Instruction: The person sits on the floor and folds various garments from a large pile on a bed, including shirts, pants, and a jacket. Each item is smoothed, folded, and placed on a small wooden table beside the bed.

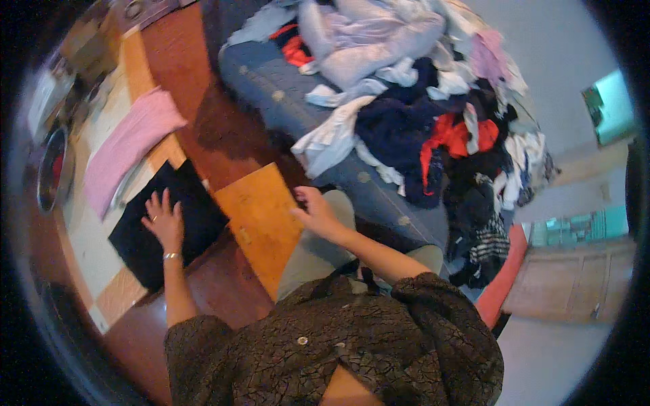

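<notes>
My left hand (pixel 166 218) lies with spread fingers on a folded black cloth (pixel 144 254), which rests on a low cream and orange surface. My right hand (pixel 317 210) is raised near my knee, beside an orange-yellow board (pixel 264 213), its fingers curled; a small dark spot shows by the fingertips, and I cannot tell whether it is something held. Beyond the black cloth lies a folded pink cloth (pixel 129 142). To the right, a large heap of loose clothes (pixel 401 127), white, dark blue, red and black, covers much of a blue mattress (pixel 274 96).
A round metal basin (pixel 52 170) with something red in it stands at the far left. Behind it are a cardboard box (pixel 89 51) and other items. The reddish floor (pixel 177 56) shows between the low surface and the mattress. A wooden door (pixel 569 284) is at the right.
</notes>
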Demonstrator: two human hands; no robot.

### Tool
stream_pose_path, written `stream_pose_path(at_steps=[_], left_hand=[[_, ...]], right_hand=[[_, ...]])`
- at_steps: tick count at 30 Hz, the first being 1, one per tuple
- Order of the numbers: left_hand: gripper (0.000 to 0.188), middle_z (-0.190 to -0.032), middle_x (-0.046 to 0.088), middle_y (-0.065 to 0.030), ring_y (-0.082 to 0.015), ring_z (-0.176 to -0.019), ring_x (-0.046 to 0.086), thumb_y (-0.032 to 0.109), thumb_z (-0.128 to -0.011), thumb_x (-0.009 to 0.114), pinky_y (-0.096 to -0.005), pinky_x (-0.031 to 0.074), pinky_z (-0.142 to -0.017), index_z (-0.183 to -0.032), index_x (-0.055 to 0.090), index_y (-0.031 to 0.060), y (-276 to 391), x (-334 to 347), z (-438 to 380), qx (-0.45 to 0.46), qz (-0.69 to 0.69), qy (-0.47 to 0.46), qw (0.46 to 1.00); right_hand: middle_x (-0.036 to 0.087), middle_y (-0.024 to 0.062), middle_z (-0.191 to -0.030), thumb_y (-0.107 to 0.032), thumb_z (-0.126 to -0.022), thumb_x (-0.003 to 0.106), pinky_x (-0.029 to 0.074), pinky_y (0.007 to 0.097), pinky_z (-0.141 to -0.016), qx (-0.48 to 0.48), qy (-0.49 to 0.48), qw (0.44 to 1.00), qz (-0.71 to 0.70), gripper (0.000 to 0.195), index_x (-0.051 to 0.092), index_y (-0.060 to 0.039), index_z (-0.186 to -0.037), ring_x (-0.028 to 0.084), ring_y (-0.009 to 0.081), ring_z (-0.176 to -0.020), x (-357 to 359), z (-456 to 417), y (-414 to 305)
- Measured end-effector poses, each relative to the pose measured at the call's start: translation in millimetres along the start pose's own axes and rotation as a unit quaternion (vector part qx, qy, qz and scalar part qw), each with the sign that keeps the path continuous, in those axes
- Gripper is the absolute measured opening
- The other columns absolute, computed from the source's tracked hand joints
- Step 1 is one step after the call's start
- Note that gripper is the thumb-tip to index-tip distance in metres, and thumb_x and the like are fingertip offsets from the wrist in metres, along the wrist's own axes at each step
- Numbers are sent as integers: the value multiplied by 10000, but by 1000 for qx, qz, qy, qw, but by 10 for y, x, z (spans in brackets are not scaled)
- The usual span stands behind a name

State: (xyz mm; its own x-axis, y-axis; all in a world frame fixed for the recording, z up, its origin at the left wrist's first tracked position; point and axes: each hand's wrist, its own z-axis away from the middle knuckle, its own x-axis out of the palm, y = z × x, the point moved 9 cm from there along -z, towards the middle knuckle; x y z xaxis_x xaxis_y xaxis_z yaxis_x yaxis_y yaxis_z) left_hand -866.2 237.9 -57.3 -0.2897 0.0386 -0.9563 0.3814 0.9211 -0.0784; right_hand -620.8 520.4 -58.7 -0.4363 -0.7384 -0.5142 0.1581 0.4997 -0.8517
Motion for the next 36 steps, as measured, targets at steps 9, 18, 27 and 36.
stream_pose_path(at_steps=[9, 18, 27, 36], left_hand=[[407, -1272, 356, -163, -313, -1180, 325, 177, -817, 510, -429, 232, -982, -1192, 424, 46, 582, -782, 51, 8, 196, 109, 975], [408, -1243, 371, -168, -307, -1173, 329, 75, -781, 518, -375, 245, -985, -1168, 408, 6, 2194, -1080, 243, 154, 409, 44, 898], [716, -1222, 356, -192, -307, -1124, 372, 172, -670, 665, -359, 300, -948, -1245, 285, -19, 4054, -835, 860, 220, 600, -220, 738], [1028, -1362, 121, -194, -357, -1262, 142, 159, -517, 787, -392, 184, -1022, -1307, 141, 38, 5178, -1882, 1630, 490, 504, -138, 698]], right_hand=[[455, 178, -1074, -154, -688, 621, 361, 390, -859, 88, 333, 887, 307, 422, 453, -2, -1043, 433, 344, -1004, -2565, 520, 1075], [540, 161, -1040, -238, -699, 610, 387, 424, -829, 332, 212, 885, 248, 420, 513, -50, -1062, 505, 302, -979, -3184, -340, 1750], [471, 7, -697, -154, -699, 615, 391, 258, -590, 151, 166, 968, -108, 242, 497, -11, -854, 456, 104, -662, -2802, 1118, 1203], [532, 37, -909, -58, -577, 698, 409, 292, -747, 57, 320, 940, -103, 382, 561, -60, -933, 504, 163, -842, -3352, 3089, 155]])
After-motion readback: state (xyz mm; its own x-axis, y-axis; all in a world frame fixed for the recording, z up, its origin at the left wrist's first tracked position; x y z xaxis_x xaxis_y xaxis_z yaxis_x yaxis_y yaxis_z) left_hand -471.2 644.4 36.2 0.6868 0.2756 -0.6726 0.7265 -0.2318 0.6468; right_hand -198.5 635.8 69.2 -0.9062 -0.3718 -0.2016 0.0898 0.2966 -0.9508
